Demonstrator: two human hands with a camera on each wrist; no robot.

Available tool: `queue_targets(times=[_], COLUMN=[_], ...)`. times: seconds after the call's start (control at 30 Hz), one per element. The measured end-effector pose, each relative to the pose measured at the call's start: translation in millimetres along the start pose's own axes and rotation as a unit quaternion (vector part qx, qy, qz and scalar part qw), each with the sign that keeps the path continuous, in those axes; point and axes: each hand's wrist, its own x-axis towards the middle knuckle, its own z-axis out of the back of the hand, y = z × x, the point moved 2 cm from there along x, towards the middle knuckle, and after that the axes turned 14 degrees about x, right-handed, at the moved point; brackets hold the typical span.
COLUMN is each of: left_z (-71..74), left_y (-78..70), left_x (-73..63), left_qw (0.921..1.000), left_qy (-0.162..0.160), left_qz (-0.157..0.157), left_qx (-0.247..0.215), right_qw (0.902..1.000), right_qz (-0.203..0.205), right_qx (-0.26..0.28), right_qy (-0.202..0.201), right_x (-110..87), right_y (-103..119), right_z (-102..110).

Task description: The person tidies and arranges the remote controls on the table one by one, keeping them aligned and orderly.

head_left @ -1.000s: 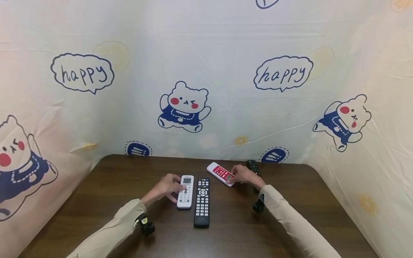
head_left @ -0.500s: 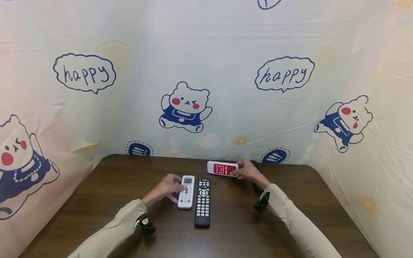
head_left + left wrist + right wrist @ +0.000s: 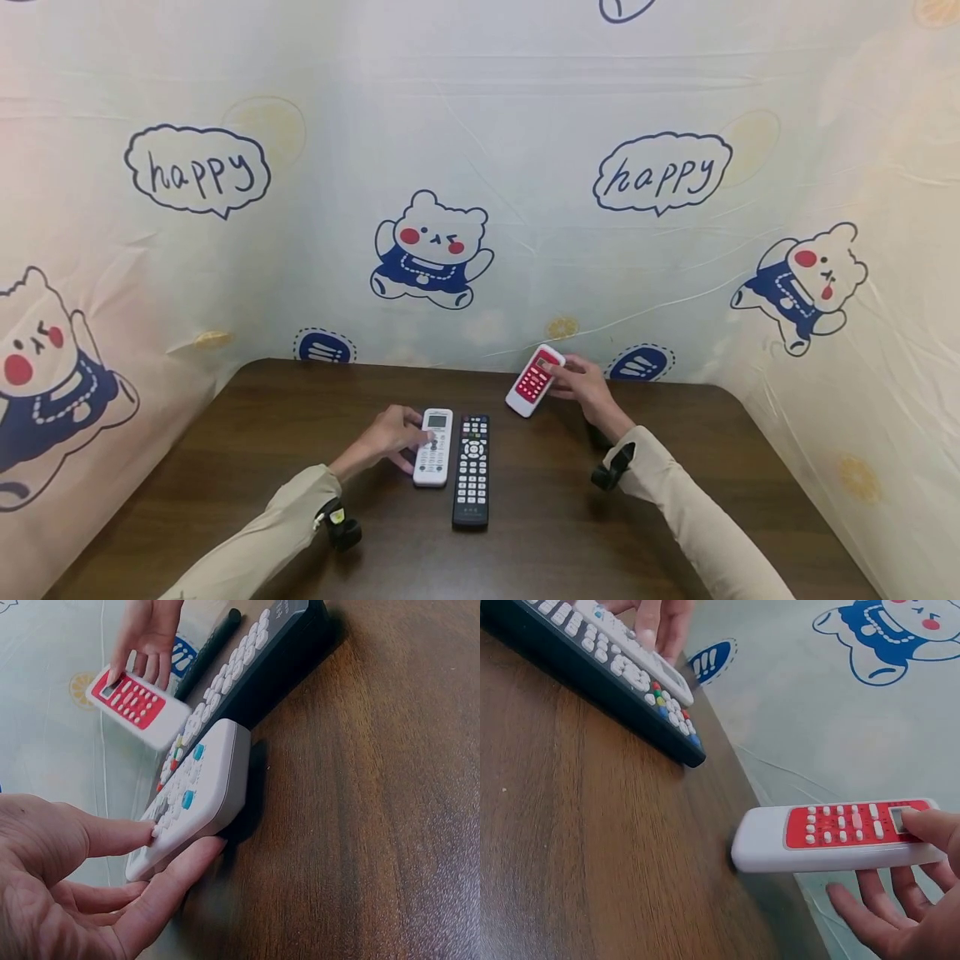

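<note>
My left hand grips a white remote control by its left side, thumb on its buttons and fingers along the edge. Right beside it a long black remote control lies lengthwise on the table. Toward the table's back edge, my right hand holds a white remote control with a red face. Its screen end is raised and tilts up to the right; the thumb presses near the screen, with fingers underneath, as the right wrist view shows. A second black remote is mostly hidden behind the right hand in the head view.
The brown wooden table ends at a rounded back edge against a printed cloth backdrop. Similar cloth hangs at both sides. Each wrist carries a small black camera on a strap.
My right hand has turned the red-faced remote from lying slanted, through level, to its screen end raised up and right. The left hand and its white remote stay put.
</note>
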Motion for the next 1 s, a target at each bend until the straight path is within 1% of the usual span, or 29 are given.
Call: queue_targets(times=[0.07,0.17,0.3,0.4,0.47,0.67,0.8,1.0], left_z=[0.3,1.2,1.3,0.4,-0.1,-0.1,-0.3,-1.1], left_y=[-0.6,-1.2,-0.2,0.6,0.9,1.5,2.4,2.0], left_x=[-0.6,-1.2,-0.6,0.5,0.7,1.3,1.3,0.8], left_qw=[1.0000,1.0000,1.0000,1.0000,1.0000,1.0000,0.9999,0.9998], left_qy=[0.000,-0.002,-0.001,-0.002,-0.001,-0.004,-0.005,-0.007], left_qz=[-0.002,-0.003,-0.003,-0.001,-0.006,-0.005,-0.009,-0.020], left_qx=[0.003,0.005,0.005,0.001,0.001,-0.001,-0.002,-0.001], right_qw=[0.9999,0.9997,0.9995,0.9994,0.9991,0.9971,0.9956,0.9941], right_qz=[-0.005,-0.015,-0.027,-0.033,-0.041,-0.068,-0.079,-0.087], right_qx=[-0.003,-0.001,0.007,0.012,0.012,-0.013,-0.026,-0.047], right_qy=[-0.012,-0.021,-0.017,-0.006,0.002,0.029,0.042,0.045], right_x=[-0.8,-1.9,-2.7,-3.3,-4.3,-8.6,-11.5,-16.2], right_y=[0.7,1.6,1.9,2.3,3.2,7.9,8.5,6.8], right_z=[1.1,2.2,3.9,4.8,4.5,1.4,-0.3,-1.6])
